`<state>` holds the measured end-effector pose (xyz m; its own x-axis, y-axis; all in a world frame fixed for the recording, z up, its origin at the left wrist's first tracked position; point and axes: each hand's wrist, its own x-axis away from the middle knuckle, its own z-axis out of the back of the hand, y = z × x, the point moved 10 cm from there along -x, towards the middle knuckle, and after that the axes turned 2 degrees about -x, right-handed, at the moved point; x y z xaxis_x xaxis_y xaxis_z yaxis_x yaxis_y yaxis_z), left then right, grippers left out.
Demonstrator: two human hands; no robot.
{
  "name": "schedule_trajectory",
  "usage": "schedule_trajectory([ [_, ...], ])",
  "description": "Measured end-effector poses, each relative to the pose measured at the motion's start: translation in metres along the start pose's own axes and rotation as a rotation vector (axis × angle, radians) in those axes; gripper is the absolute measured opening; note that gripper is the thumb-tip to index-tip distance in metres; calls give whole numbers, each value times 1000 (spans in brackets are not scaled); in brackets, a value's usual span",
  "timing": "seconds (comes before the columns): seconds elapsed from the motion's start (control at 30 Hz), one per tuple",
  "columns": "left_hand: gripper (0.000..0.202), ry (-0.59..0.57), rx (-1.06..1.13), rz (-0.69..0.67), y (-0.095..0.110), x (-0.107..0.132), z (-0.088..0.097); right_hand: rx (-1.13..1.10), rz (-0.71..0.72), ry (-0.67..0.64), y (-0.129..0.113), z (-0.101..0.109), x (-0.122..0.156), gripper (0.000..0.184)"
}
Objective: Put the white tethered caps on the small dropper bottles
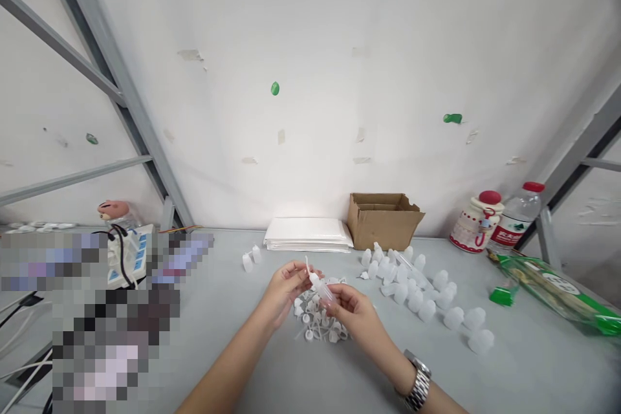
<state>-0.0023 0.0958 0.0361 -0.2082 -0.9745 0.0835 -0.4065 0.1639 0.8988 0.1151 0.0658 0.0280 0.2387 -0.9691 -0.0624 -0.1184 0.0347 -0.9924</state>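
Note:
Over the middle of the table, my right hand [356, 310] grips a small translucent plastic squeeze bottle [326, 292], tilted with its top toward the upper left. At that top is a white nozzle cap [313, 277] with a thin curved tip pointing up. My left hand [286, 288] pinches around the cap, its fingers partly hiding it. Beneath both hands lies a loose pile of white caps [323, 326] with thin strips, partly covered by the hands. Many similar translucent bottles [412, 291] lie scattered to the right of my right hand.
Two small bottles [251, 259] stand left of my hands. At the back are a stack of white sheets [308, 235] and an open cardboard box [385, 226]. A jug [475, 223], a water bottle [517, 220] and a green package [563, 291] stand right; a power strip [129, 255] lies left.

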Motion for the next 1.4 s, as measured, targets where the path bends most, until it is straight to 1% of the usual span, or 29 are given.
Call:
schedule_trajectory([
  [0.07,26,-13,-9,-4,0,1,-2,54,10,10,-1,1,1,32],
  [0.27,23,12,-92,-70,6,1,-1,202,67,68,-7,7,4,29],
  [0.37,23,32,-97,-86,7,2,-3,229,81,98,-8,8,5,27],
  [0.43,24,50,-85,-87,6,3,-3,193,74,101,-7,8,5,27],
  [0.53,25,55,-64,-84,6,4,-5,34,1,53,-3,3,3,30],
  [0.6,25,52,-36,-80,5,4,-5,-97,-71,-19,-1,-4,3,31],
  [0.73,26,36,34,-82,4,3,-5,-365,-201,-210,-1,-24,8,36],
  [0.8,26,41,42,-85,5,4,-5,-453,-244,-245,0,-29,11,38],
  [0.9,22,17,-5,-117,12,6,-9,-472,-249,-206,2,-26,10,39],
  [0.97,22,-28,-42,-139,16,7,-14,-447,-236,-184,3,-23,8,40],
  [1.03,23,-49,-66,-147,17,8,-16,-409,-214,-167,2,-21,6,41],
  [1.13,20,2,-110,-158,17,6,-11,-341,-198,-143,2,-17,5,39],
  [1.2,20,40,-114,-161,15,5,-7,-315,-206,-146,4,-17,5,39],
  [1.27,20,47,-93,-143,11,4,-6,-316,-209,-165,5,-18,6,39],
  [1.4,23,-22,-43,-90,3,4,-12,-429,-207,-231,4,-24,8,37],
])
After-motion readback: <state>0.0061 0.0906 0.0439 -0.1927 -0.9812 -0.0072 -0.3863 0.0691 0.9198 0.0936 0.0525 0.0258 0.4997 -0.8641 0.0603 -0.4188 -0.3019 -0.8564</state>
